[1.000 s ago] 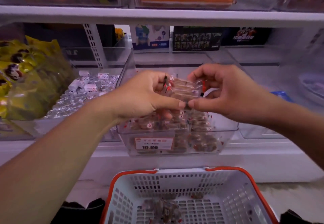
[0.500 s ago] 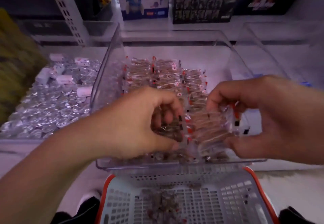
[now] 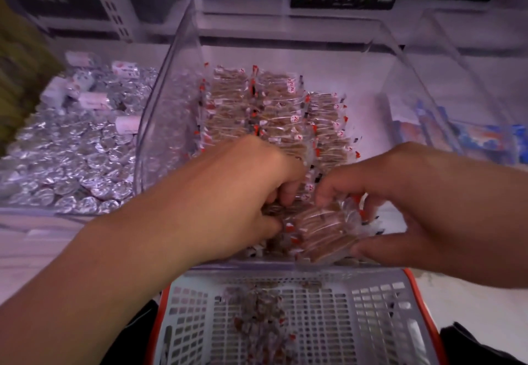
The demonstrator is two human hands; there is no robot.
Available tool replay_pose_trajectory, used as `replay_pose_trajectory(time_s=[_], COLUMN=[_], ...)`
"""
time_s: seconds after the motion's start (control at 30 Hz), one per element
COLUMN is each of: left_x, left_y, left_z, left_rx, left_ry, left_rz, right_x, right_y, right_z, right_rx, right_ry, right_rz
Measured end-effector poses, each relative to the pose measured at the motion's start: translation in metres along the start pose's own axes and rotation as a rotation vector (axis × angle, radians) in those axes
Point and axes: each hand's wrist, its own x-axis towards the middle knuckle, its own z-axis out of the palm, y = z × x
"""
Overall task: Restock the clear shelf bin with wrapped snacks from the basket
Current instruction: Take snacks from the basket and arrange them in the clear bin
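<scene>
Stack of wrapped snacks (image 3: 325,230) sits at the front edge of the clear bin (image 3: 171,102), pinched end-to-end — right hand (image 3: 423,207) curled round one end, left hand (image 3: 228,204) curled on the other. Risk: slick wrappers, loose stack; ease one side early and it fans out over the front lip into the basket (image 3: 380,307) below. Rows behind could also get knocked crooked.

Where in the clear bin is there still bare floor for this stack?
Bare floor in the clear bin lies along the back wall behind the snack rows and down the right side beside them. The front is crowded: left hand, right hand and the held stack.
</scene>
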Motion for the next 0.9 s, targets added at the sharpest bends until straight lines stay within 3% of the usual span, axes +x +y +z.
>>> replay_pose_trajectory(time_s=[0.03, 0.17, 0.37, 0.7, 0.9], left_x=[0.0, -0.001, -0.006, -0.007, -0.008], left_y=[-0.001, -0.004, -0.012, -0.011, -0.003], left_z=[0.0, 0.002, 0.0, -0.002, -0.007], left_rx=[-0.011, -0.055, -0.296, -0.32, -0.282], left_ry=[0.005, 0.013, -0.062, -0.114, -0.108], left_rz=[-0.001, -0.026, -0.06, -0.068, -0.068], right_x=[0.013, 0.015, 0.015, 0.019, 0.023], right_y=[0.004, -0.008, -0.016, -0.019, -0.022], right_z=[-0.007, -0.009, -0.007, 0.005, 0.006], right_rx=[0.015, -0.029, 0.059, 0.424, 0.573], right_ry=[0.125, 0.286, 0.323, 0.428, 0.438], right_rz=[0.05, 0.105, 0.169, 0.365, 0.39])
